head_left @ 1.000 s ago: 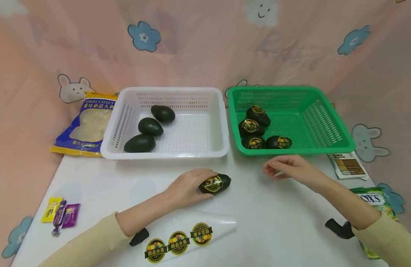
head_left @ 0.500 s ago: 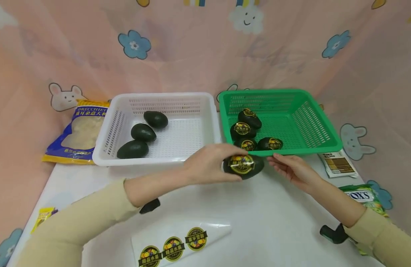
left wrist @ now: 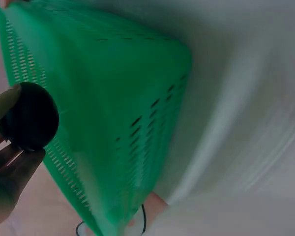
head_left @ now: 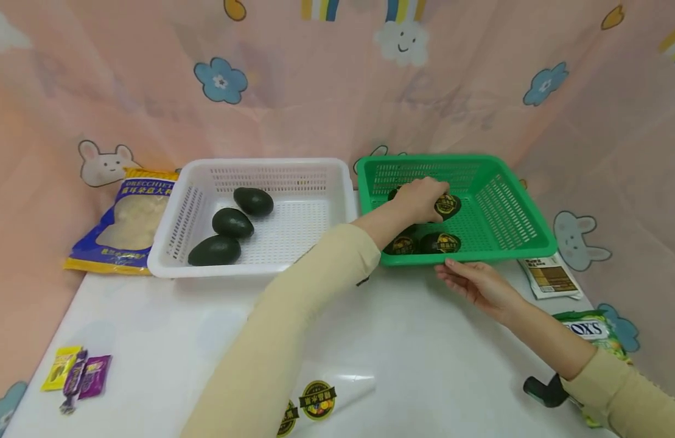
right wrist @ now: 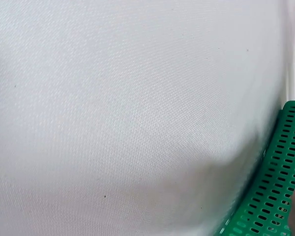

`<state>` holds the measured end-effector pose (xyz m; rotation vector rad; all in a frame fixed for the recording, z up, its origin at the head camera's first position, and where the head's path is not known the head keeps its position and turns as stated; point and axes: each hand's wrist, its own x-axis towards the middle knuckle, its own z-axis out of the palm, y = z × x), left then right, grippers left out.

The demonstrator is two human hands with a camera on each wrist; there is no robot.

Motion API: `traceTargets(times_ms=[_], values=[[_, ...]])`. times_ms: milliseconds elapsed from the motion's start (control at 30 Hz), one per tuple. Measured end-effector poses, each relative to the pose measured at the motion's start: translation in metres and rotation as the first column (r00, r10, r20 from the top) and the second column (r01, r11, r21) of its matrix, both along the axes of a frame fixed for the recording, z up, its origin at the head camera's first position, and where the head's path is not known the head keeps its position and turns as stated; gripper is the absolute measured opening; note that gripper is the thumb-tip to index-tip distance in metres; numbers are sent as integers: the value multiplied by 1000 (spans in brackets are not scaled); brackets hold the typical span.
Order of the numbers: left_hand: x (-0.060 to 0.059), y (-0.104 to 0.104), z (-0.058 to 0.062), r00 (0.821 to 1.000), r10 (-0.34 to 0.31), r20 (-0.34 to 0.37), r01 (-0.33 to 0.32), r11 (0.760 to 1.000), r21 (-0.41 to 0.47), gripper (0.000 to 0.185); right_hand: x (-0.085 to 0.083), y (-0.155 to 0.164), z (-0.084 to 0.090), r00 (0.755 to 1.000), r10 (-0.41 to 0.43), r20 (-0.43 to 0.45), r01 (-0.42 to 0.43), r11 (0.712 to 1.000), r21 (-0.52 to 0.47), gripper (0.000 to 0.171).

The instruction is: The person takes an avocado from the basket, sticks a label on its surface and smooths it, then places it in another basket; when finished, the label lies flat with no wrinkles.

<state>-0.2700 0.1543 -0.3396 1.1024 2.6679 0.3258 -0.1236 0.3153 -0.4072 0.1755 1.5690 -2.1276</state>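
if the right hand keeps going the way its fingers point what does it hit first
Most likely the front wall of the green basket: the right hand lies on the table with fingers aimed at it, at or nearly touching it; depth is unclear.

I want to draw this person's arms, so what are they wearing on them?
Both arms wear long, plain cream-yellow sleeves reaching the wrists. The left hand and right hand are bare: no gloves, and no rings or watch that I can see. A small black gadget sits under the right wrist.
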Motion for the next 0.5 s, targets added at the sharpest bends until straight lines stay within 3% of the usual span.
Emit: traceTargets(times_ms=[133, 233, 367, 500], values=[[-1, 0, -16, 999, -26, 34, 30, 992, -122, 64, 1, -3, -3, 1000, -4, -9, 4, 1000, 19, 26], [-2, -2, -22, 997, -45, 65, 55, 985, -161, 66, 1, -3, -4, 1000, -6, -15, 6, 1000, 24, 26], [-4, -9, -21, 995, -74, 70, 84, 982, -166, 66, 1, -2, -3, 1000, -7, -22, 7, 999, 32, 26], [-3, -21, -10, 991, -132, 35, 135, 985, -103, 56, 1, 1, -2, 1000, -13, -19, 13, 1000, 25, 27]])
